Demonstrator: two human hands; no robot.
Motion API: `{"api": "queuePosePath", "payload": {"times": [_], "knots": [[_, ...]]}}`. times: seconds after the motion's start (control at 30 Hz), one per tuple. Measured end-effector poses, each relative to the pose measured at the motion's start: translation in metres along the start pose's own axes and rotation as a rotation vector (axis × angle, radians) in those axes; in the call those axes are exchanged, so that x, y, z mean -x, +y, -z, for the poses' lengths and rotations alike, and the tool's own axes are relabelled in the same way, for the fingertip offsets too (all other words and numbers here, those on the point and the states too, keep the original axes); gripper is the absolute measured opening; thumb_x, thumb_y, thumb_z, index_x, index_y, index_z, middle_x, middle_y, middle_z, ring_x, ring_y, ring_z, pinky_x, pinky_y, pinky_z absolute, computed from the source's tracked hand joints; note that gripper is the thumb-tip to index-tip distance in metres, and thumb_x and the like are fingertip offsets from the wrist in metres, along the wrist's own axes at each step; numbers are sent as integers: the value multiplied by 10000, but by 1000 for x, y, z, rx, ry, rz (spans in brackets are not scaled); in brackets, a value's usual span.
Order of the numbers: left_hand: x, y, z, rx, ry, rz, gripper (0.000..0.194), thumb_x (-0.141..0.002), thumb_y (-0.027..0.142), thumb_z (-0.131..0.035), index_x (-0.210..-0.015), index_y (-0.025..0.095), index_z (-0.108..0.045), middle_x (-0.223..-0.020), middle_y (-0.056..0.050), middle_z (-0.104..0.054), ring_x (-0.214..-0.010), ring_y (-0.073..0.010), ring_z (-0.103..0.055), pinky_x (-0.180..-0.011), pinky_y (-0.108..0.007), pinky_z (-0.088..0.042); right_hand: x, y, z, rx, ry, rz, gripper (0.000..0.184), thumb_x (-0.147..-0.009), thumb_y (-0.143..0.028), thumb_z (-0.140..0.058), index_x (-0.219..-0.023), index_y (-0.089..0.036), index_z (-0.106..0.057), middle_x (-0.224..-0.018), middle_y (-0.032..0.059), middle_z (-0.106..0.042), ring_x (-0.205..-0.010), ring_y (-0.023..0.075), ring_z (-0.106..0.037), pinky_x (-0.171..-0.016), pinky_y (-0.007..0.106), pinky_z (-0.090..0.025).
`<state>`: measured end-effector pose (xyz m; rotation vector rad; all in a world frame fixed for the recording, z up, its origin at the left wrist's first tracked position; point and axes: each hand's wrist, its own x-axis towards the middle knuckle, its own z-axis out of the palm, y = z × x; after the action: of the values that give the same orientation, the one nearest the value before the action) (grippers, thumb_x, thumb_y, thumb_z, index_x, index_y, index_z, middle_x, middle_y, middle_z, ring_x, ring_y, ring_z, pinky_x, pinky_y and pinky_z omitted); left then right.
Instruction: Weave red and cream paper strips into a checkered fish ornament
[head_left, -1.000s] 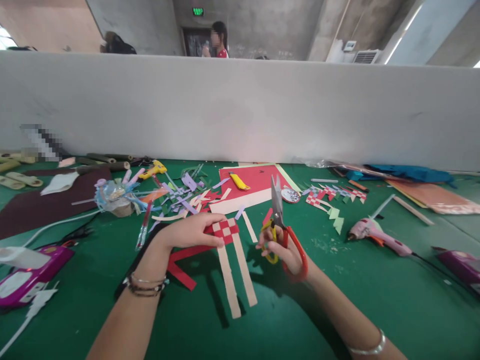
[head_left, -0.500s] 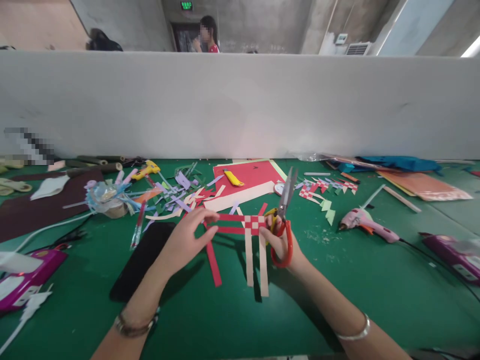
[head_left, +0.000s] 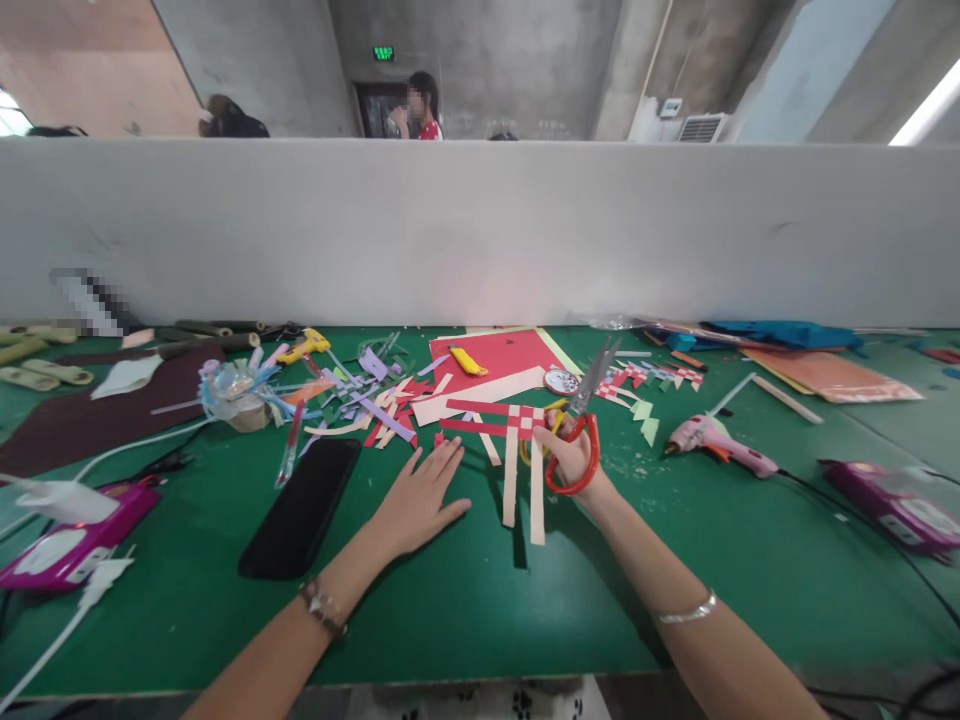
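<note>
My right hand (head_left: 576, 462) is closed on a pair of scissors (head_left: 596, 376) with red and yellow handles, blades pointing up and away. Its thumb and fingers also pinch a woven piece of red and cream paper strips (head_left: 526, 419). Two red strips run out to the left from its checkered end, and cream strips hang toward me. My left hand (head_left: 418, 500) rests palm down on the green table, fingers stretched out and empty. Its fingertips are close to scattered red paper scraps (head_left: 441, 438). A black phone (head_left: 301, 512) lies left of that hand.
Behind the hands are red paper sheets (head_left: 495, 358), a yellow utility knife (head_left: 469, 361) and many paper cuttings (head_left: 375, 395). A pink glue gun (head_left: 721, 442) lies at right. Purple power strips (head_left: 84, 530) with cords sit on both sides. A grey partition (head_left: 480, 230) stands behind.
My left hand has let go of the woven paper's left side and come down flat on the table. A loose red strip no longer hangs there. The right hand still holds scissors and paper.
</note>
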<state>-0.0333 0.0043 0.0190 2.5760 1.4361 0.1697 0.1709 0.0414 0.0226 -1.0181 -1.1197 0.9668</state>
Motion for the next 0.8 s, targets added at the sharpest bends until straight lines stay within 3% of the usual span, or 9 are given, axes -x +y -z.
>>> {"api": "queuePosePath", "payload": {"times": [0.13, 0.27, 0.37, 0.6, 0.8], "knots": [[-7, -6, -8, 0, -83, 24, 600, -868, 455, -281, -1341, 86, -268, -1407, -148, -236, -1297, -255, -206, -1042, -461, -192, -11, 1, 7, -12, 145, 88, 325, -532, -349, -629, -624, -216, -347, -553, -83, -375, -460, 75, -398, -460, 246, -376], [2, -8, -12, -12, -67, 23, 623, -869, 466, -271, -1339, 58, -263, -1412, -151, -226, -1299, -243, -201, -1052, -410, -201, -25, -8, 23, -37, 381, 215, 341, -550, -353, -617, -641, -222, -315, -608, -83, -354, -521, 71, -390, -528, 242, -383], [1, -5, -11, -27, -64, 0, 618, -872, 465, -258, -1337, 58, -267, -1406, -162, -242, -1293, -255, -219, -1040, -428, -222, -29, -14, 29, -53, 461, 271, 340, -553, -346, -612, -648, -223, -310, -637, -79, -357, -557, 74, -398, -568, 245, -392], [-24, 2, -13, -45, -34, -124, 556, -881, 440, -269, -1362, 165, -222, -1436, -97, -196, -1321, -247, -111, -1054, -481, -115, -16, -11, 11, -30, 358, 294, 315, -555, -317, -627, -626, -218, -337, -637, -71, -374, -569, 81, -410, -577, 256, -397], [-45, 3, -12, -38, -48, -254, 496, -873, 452, -303, -1318, 233, -322, -1403, -67, -303, -1300, -223, -217, -1048, -489, -111, -6, 0, 2, -17, 255, 243, 321, -559, -329, -645, -630, -215, -353, -621, -72, -396, -537, 79, -411, -533, 250, -385]]}}
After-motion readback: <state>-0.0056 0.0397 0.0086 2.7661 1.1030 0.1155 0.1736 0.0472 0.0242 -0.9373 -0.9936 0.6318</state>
